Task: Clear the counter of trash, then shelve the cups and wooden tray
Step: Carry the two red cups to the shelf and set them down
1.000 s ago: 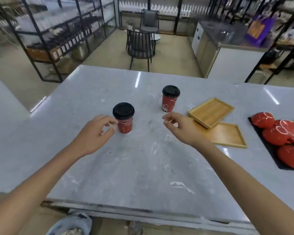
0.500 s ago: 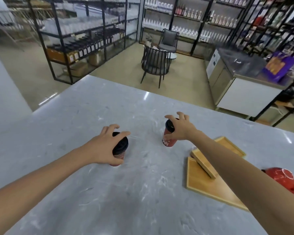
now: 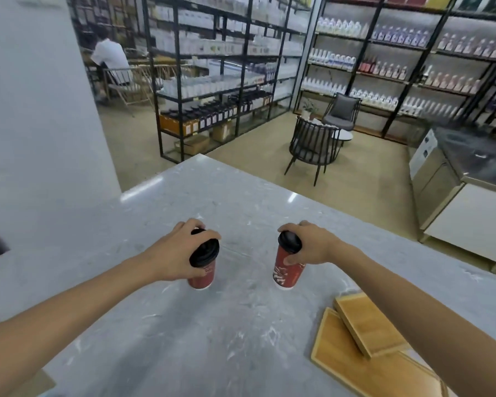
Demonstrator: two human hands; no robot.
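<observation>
Nearest to us, at the lower right, we see two wooden trays (image 3: 364, 348) on the grey counter (image 3: 184, 339); the small one lies tilted over the edge of the big one. Our right forearm passes above them. A little farther, two red cups with black lids stand on the counter, apart from each other. Our left hand (image 3: 175, 255) is wrapped around the left cup (image 3: 202, 275), fingers curled over its lid. Our right hand (image 3: 312, 245) grips the right cup (image 3: 287, 270) at the lid, thumb on the red side. Beyond the counter stand a dark chair (image 3: 312, 147) and black shelves (image 3: 218, 81) with bottles. A seated person (image 3: 109, 61) is far left.
</observation>
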